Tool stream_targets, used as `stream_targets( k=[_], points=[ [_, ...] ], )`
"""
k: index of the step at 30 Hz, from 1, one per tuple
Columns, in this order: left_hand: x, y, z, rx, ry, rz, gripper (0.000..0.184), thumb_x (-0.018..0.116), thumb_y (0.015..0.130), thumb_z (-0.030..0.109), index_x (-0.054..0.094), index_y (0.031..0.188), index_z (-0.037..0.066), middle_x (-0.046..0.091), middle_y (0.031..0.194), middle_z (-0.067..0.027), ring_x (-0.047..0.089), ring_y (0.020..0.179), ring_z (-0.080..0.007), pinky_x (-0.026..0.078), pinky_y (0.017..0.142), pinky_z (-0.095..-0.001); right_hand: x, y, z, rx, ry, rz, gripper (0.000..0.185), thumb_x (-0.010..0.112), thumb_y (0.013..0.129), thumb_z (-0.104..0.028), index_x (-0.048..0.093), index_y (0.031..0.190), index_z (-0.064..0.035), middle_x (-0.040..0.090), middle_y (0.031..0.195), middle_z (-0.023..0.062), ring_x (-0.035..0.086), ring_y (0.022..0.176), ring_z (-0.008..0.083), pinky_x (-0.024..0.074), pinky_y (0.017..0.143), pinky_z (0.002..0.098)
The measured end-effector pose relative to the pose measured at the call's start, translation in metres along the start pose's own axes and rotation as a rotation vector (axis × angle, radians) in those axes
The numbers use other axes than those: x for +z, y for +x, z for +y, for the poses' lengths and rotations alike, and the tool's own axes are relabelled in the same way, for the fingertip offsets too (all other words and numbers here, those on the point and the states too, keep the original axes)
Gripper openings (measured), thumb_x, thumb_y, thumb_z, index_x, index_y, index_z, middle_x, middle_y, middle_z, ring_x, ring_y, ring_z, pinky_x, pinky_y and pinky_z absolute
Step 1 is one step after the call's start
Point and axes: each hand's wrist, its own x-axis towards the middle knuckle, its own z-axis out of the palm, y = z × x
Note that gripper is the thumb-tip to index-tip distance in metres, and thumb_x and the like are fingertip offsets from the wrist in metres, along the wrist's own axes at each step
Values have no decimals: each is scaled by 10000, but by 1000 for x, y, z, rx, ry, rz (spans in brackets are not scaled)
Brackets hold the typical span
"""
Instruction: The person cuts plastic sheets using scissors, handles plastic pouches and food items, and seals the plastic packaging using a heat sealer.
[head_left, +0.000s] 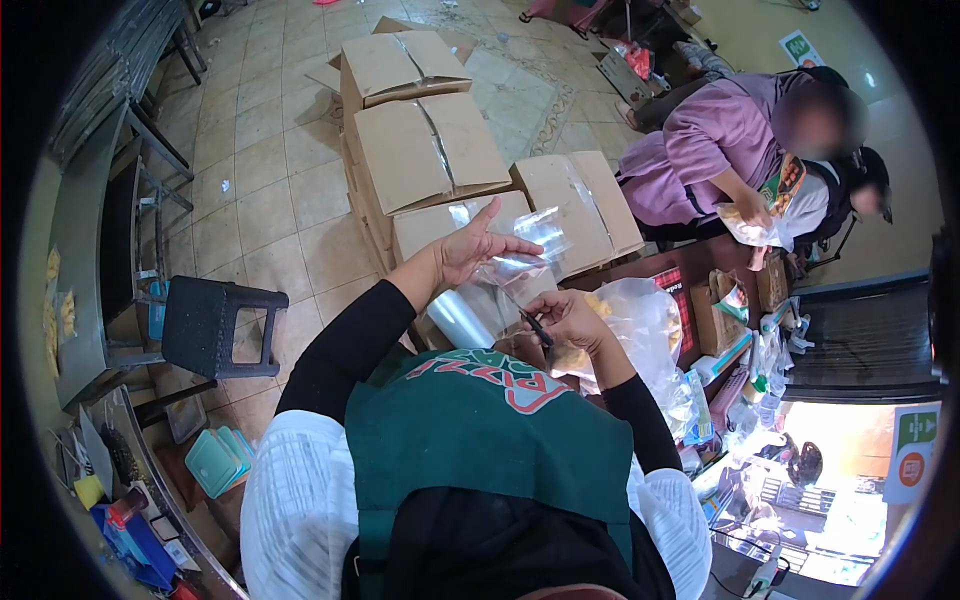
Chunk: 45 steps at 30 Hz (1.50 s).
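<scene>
My left hand (465,252) is stretched out over the boxes, thumb raised and fingers apart, against a sheet of clear plastic film (515,268). Lower and to the right, my right hand (568,322) is closed around the black handle of what looks like a pair of scissors (538,328). Its blades point up and left at the film. A shiny roll of plastic film (462,318) lies just below my left hand. Beside my right wrist is a large clear plastic bag (640,315) with yellowish contents.
Taped cardboard boxes (430,145) are stacked ahead, with another box (578,205) to the right. A dark stool (225,325) stands at left. A co-worker in a purple top (720,130) holds a packet (755,225). Packets and bottles crowd the right side.
</scene>
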Motion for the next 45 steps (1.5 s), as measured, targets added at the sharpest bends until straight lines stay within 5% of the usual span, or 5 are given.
stream_targets(
  k=[14,23,29,35,45],
  points=[
    [-16,-1,-9,-78,-312,-257,941,214,789,765,388,1319,7,484,1278,-134,565,1020,-177,500,765,-309,-1,-4,1,-37,24,-21,395,716,619,71,603,997,40,639,827,68,622,716,115,509,640,227],
    [-27,-10,-18,155,138,-11,394,535,892,266,499,1215,43,591,1094,-83,565,985,-168,494,755,-315,-3,-4,2,-8,70,-10,400,739,610,67,610,986,28,640,830,58,617,723,101,502,628,216],
    [-20,-20,-13,78,-152,-135,424,591,846,153,485,1236,21,569,1128,-54,542,1013,-122,479,831,-293,-4,-5,0,9,100,-30,408,742,608,62,607,991,18,639,832,52,615,710,97,495,599,212],
    [-14,-24,-14,148,301,-62,596,691,708,-47,478,1260,27,551,1179,-20,559,920,-50,471,809,-207,-2,-5,2,-15,61,-31,417,743,612,55,596,1001,20,640,847,55,616,696,98,495,592,208],
    [-15,-20,-16,100,373,-51,574,686,700,-78,505,1236,16,569,1166,-33,589,772,-33,486,719,-184,6,-1,9,-46,111,-15,407,742,613,65,588,987,24,636,846,72,618,741,104,501,646,208]
  ],
)
